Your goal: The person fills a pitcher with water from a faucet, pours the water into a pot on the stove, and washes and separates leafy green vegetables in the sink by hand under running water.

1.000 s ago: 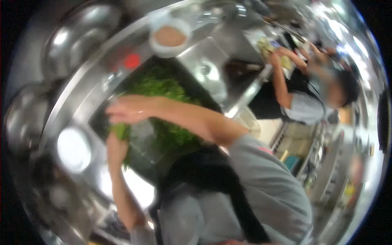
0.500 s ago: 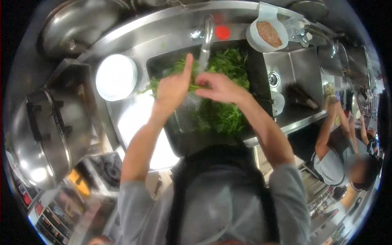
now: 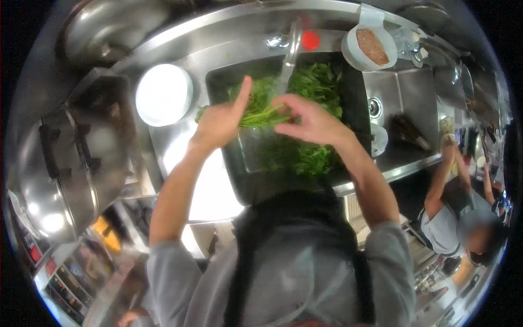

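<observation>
green stems [image 3: 261, 116] above the dark basin [image 3: 355, 90]

the left hand [image 3: 218, 122] holds the green stems, its fingers closed around them, while the index finger points straight up. the right hand [image 3: 308, 121] is at the other end, the fingers bent with a narrow gap; i cannot tell if they pinch firmly. the tap [image 3: 295, 38] reaches over, and below it a clear streak looks like water. more leafy greens [image 3: 316, 84] lie in the dark basin. in my judgement, a light grip is better here, because thin stems can bruise, and spread stems let water pass between them.
</observation>
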{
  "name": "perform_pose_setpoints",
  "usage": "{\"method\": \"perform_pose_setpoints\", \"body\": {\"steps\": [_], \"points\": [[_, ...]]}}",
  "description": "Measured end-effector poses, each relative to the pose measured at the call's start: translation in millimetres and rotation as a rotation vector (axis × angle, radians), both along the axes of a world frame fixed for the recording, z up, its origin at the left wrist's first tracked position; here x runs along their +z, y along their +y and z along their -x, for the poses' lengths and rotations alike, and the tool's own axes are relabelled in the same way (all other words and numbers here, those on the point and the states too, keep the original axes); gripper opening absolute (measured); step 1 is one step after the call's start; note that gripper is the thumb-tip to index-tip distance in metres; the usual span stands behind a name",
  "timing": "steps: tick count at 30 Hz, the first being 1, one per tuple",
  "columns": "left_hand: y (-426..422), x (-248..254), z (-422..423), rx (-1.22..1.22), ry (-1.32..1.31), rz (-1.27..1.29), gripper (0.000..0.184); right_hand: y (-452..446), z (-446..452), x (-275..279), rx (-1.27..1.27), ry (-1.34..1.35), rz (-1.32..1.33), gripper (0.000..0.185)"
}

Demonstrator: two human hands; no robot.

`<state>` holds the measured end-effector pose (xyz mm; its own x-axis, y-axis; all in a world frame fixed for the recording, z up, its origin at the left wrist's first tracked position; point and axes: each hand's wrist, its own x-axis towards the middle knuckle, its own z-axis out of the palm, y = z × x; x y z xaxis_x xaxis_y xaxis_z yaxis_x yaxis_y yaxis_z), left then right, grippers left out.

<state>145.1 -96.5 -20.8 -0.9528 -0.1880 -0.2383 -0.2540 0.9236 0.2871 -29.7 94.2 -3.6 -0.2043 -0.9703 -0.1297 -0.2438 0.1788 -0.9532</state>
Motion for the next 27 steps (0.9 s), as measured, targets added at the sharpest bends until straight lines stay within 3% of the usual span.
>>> {"method": "perform_pose_setpoints", "body": {"steps": [4,6,8,10,16,18,23,27], "points": [[-10.2,-4.0,-13.9,0.013,0.134,0.074,0.100,13.8,12.9,-24.5,-0.170,-0.033,0.060,0.042],[-10.2,-5.0,-17.5,-0.098,0.216,0.121,0.095,10.7,18.6,-25.1,-0.264,-0.067,0.093,0.039],[-10.3,-1.6,-14.5,-0.166,0.286,0.116,0.092,1.5,17.4,-15.2,-0.233,0.023,0.138,0.036],[-9.9,5.0,-10.5,-0.234,0.356,0.115,0.089,-10.8,14.1,1.1,0.020,0.345,0.302,0.036],[-6.1,17.8,0.6,-0.266,0.350,0.071,0.085,-19.2,-10.3,13.8,0.288,0.323,0.110,0.037],[-8.0,15.7,1.5,-0.294,0.282,0.024,0.101,-18.7,-14.7,16.0,0.344,0.329,0.058,0.037],[1.7,17.1,5.0,-0.308,0.257,0.003,0.096,-18.0,-16.5,6.6,0.290,0.317,0.084,0.026],[5.8,18.8,7.5,-0.292,0.176,0.023,0.096,-18.7,-12.1,11.3,0.316,0.374,-0.051,0.016]]}}
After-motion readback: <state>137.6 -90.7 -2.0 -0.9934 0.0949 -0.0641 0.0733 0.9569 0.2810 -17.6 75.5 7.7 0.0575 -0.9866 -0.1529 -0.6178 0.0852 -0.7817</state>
